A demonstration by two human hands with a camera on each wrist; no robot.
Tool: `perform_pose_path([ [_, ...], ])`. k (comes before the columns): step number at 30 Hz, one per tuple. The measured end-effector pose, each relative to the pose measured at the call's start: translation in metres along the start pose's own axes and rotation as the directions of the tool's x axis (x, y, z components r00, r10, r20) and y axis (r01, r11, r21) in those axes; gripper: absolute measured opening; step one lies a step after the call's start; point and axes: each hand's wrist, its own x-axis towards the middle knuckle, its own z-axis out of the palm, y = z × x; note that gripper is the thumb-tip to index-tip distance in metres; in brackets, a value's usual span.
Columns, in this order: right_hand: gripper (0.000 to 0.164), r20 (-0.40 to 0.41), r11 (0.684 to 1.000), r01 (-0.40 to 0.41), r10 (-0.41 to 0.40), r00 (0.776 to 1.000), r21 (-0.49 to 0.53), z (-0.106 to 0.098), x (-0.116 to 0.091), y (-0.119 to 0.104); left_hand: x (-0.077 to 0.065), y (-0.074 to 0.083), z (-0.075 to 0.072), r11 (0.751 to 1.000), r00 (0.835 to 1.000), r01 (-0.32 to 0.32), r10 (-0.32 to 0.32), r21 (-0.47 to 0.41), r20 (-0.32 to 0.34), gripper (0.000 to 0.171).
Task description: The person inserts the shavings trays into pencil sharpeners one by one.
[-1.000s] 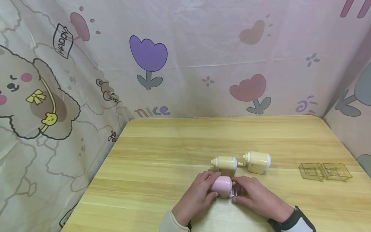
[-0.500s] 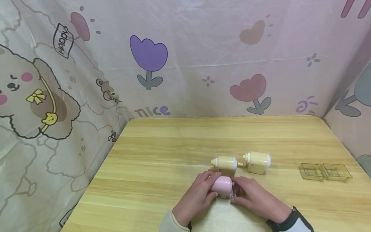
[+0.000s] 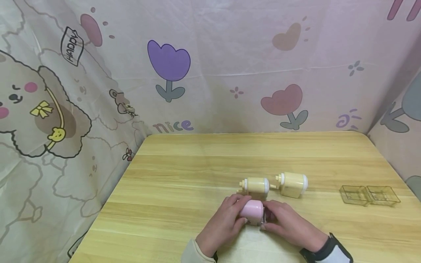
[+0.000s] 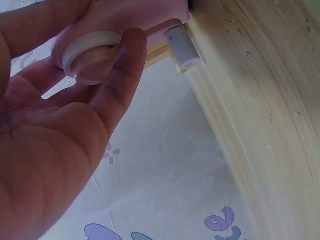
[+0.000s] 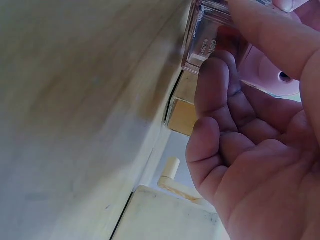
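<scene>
A pink crank pencil sharpener (image 3: 252, 208) lies on the table, and my left hand (image 3: 222, 226) grips it with thumb and fingers around its left end. In the left wrist view the white-ringed knob (image 4: 92, 47) at that end sits between my fingers, and a grey crank handle (image 4: 182, 47) sticks out beside them. My right hand (image 3: 291, 224) pinches a clear shavings drawer (image 5: 212, 42) at the sharpener's right end. The drawer sits partly inside the pink body; how deep it goes is hidden by my fingers.
Two yellow crank sharpeners (image 3: 257, 185) (image 3: 292, 184) lie just behind my hands. Two see-through yellow drawers (image 3: 354, 194) (image 3: 383, 194) stand side by side at the right of the wooden table (image 3: 184, 175). Patterned cloth (image 3: 213, 106) hangs along the back and sides.
My right hand has shifted slightly left with the clear drawer, and less of the drawer shows outside the pink sharpener. My left hand has stayed in place.
</scene>
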Motion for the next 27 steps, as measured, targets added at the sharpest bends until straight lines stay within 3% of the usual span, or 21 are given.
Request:
perform_pose_path([
  [11, 0.049, 0.033, 0.992, -0.084, 0.081, 0.996, 0.096, 0.0009, 0.0029, 0.001, -0.0005, 0.0, -0.0003, 1.0, 1.0, -0.002, 0.002, 0.003, -0.003, 0.056],
  [27, 0.038, -0.009, 0.999, -0.013, 0.014, 1.0, 0.051, 0.0028, 0.0034, 0.0019, 0.0001, 0.0005, -0.0016, 1.0, 1.0, 0.014, -0.014, 0.007, 0.023, 0.058],
])
